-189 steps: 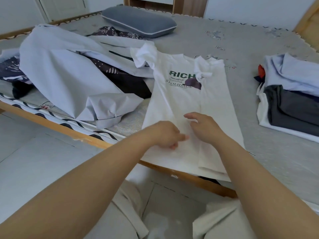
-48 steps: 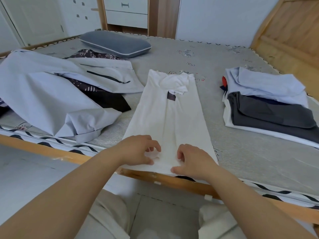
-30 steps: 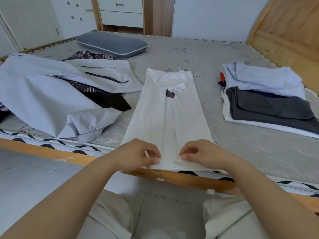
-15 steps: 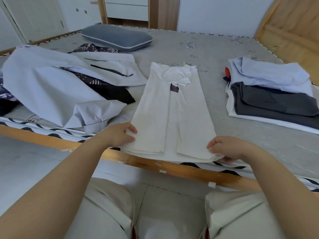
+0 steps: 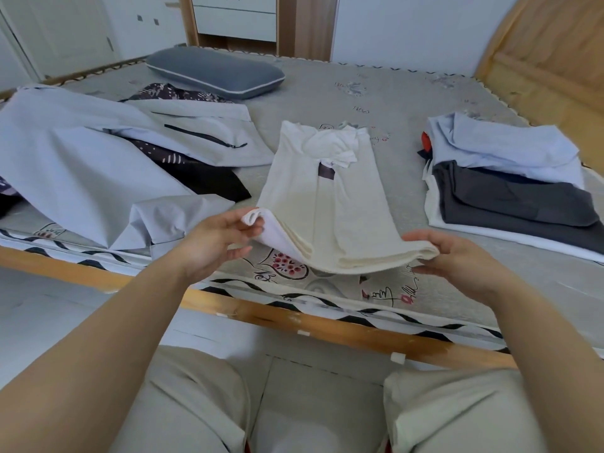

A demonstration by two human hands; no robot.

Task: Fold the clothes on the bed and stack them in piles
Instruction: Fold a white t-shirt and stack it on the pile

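Note:
A white T-shirt [image 5: 327, 197], folded lengthwise into a narrow strip, lies in the middle of the bed [image 5: 376, 103]. Its near hem is lifted off the mattress. My left hand [image 5: 215, 240] pinches the hem's left corner between thumb and fingers. My right hand [image 5: 457, 256] grips the hem's right corner, thumb on top and fingers beneath. The shirt's collar end still rests on the mattress farther back.
A loose heap of light blue and dark patterned clothes [image 5: 91, 165] covers the bed's left side. A stack of folded clothes [image 5: 510, 191] sits at the right. A grey pillow [image 5: 215, 73] lies at the back. The wooden bed rail [image 5: 327, 325] runs along the near edge.
My hands moved apart from the hem's middle to its two corners, took hold, and have raised the near end of the shirt off the mattress.

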